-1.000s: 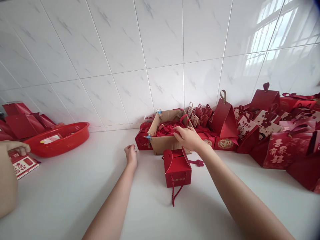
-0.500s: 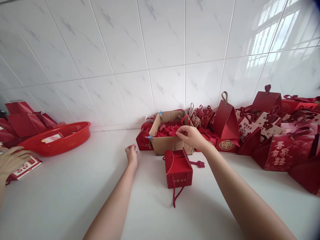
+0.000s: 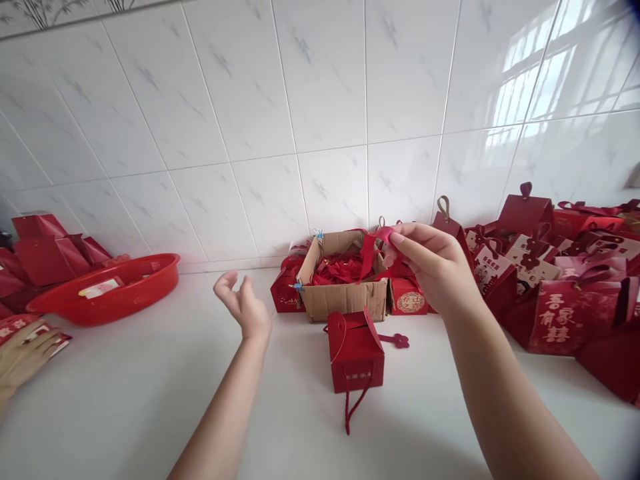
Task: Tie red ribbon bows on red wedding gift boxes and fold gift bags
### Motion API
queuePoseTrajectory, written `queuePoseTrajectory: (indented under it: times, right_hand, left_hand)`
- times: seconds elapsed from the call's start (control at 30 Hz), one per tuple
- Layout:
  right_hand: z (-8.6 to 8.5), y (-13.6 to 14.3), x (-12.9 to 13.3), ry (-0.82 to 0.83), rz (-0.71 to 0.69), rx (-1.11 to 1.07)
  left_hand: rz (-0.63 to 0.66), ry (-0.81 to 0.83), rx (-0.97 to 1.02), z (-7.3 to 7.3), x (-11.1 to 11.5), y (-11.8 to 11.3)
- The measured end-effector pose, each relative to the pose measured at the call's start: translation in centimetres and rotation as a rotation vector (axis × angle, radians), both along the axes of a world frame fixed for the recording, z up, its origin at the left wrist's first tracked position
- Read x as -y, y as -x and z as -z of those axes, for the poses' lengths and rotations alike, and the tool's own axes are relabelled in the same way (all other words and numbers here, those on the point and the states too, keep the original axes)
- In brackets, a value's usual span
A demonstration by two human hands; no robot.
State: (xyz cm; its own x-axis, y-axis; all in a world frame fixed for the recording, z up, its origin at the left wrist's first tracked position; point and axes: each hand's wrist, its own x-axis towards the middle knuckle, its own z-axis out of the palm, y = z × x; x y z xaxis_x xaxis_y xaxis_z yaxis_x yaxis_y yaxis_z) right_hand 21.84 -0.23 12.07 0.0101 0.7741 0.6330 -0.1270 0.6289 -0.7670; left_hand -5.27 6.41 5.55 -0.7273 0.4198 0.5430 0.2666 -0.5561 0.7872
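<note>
Between the thumb and fingers of my right hand (image 3: 425,250) is a red ribbon (image 3: 369,257), lifted at the right side of a cardboard box (image 3: 345,301). More red ribbons (image 3: 337,270) lie tangled inside that box. My left hand (image 3: 245,303) is raised over the table on the left, fingers apart and holding nothing. In front of the cardboard box stands a small red gift box (image 3: 356,353). Its rope handle (image 3: 353,410) hangs down the front, and a flower-ended tab (image 3: 400,341) sticks out to the right.
Red and patterned gift boxes (image 3: 565,320) crowd the right side along the tiled wall. At left is a red plastic basket (image 3: 160,275) beside stacked red boxes (image 3: 50,257). Another person's hand (image 3: 30,353) rests on a red packet at the left edge.
My right hand has come up and right from the cardboard box, drawing out a red ribbon. The left hand has risen, moved left and opened. The other person's hand has shifted slightly lower.
</note>
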Motion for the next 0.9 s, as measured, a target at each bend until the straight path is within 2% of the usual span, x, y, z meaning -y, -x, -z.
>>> queuePoseTrajectory:
  times: [0.07, 0.13, 0.17, 0.23, 0.33, 0.5, 0.63, 0.77, 0.9]
  right_hand:
    - [-0.3, 0.0, 0.8, 0.002, -0.037, -0.022]
    - [-0.6, 0.2, 1.5, -0.008, -0.087, -0.03]
    - [-0.7, 0.4, 1.9, -0.01, -0.118, -0.037]
    - [-0.9, 0.7, 2.6, -0.011, -0.193, -0.056]
    - [-1.0, 1.3, 3.2, 0.004, -0.335, -0.068]
    - [-0.8, 2.3, 3.1, 0.023, -0.513, -0.08]
    - [-0.7, 2.5, 3.0, 0.016, -0.553, -0.038]
    - [-0.8, 2.4, 3.3, -0.002, -0.557, -0.012]
    - [-0.9, 2.1, 3.5, 0.004, -0.531, -0.01]
  left_hand:
    - [0.18, -0.036, -0.097, -4.0, 2.7, -2.3]
    - [0.579, 0.023, -0.274, -7.3, 5.5, -4.5]
    - [0.719, 0.097, -0.36, -8.5, 6.7, -5.5]
    - [0.888, 0.186, -0.43, -10.0, 8.7, -7.2]
    - [0.988, 0.261, -0.359, -10.4, 10.3, -8.9]
    - [1.125, 0.284, -0.358, -10.1, 10.6, -9.8]
    - [1.251, 0.31, -0.405, -10.4, 10.9, -9.3]
    - [1.217, 0.337, -0.419, -10.2, 11.1, -9.0]
    - [1.217, 0.363, -0.55, -10.0, 11.0, -8.9]
